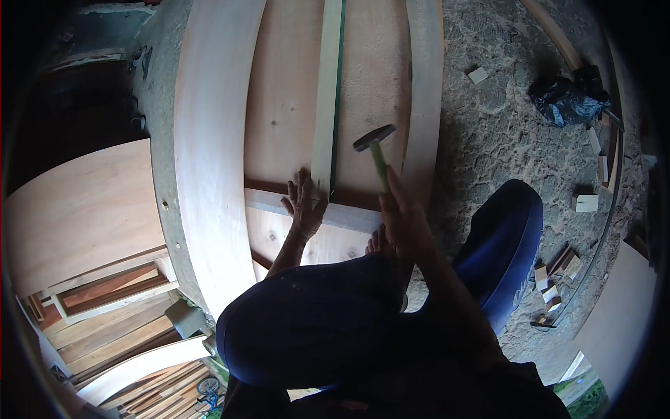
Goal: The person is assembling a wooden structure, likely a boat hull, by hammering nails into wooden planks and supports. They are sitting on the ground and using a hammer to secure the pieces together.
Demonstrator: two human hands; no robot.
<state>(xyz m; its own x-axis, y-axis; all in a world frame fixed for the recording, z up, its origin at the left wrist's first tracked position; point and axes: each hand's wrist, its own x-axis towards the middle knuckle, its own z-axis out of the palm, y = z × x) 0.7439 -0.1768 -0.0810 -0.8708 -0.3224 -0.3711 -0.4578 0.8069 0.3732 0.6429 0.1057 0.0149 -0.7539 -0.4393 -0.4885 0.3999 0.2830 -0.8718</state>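
My right hand (399, 213) grips the green handle of a hammer (375, 148), whose dark metal head is raised above a plywood panel (286, 91). My left hand (303, 202) presses flat, fingers spread, on the near end of a pale wooden strip (326, 98) that runs up the middle of the panel, where it meets a cross batten (349, 216). A bare foot (379, 243) rests on the panel just below the batten. My knees in dark blue trousers fill the lower middle.
Pale wooden frame boards (209, 140) (426, 91) edge the panel left and right. Rough concrete ground (502, 126) on the right carries small wood offcuts (585, 202) and a dark plastic bag (567, 101). Stacked plywood and timber frames (105, 279) lie at lower left.
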